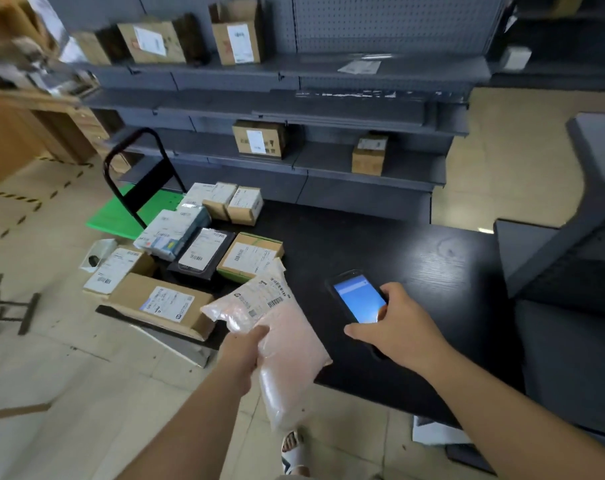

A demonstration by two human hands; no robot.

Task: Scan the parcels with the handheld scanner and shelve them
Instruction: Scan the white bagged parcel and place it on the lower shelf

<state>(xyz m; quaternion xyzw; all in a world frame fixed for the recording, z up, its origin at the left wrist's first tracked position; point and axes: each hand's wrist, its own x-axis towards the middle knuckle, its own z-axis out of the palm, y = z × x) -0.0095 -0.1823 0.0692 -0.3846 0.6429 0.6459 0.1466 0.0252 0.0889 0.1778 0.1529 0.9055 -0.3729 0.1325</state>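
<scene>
My left hand has its grip closed around the middle of a pink padded mailer — held up off the tabletop's near left edge, label end tilted toward the parcels heaped at the left end. My right hand grips the handheld scanner just beside the mailer, over the tabletop — lit screen facing up.

Grey metal shelving with a pegboard back was set along the far side. A black table was placed before it on a beige tiled floor. Wooden furniture was seen at left.
</scene>
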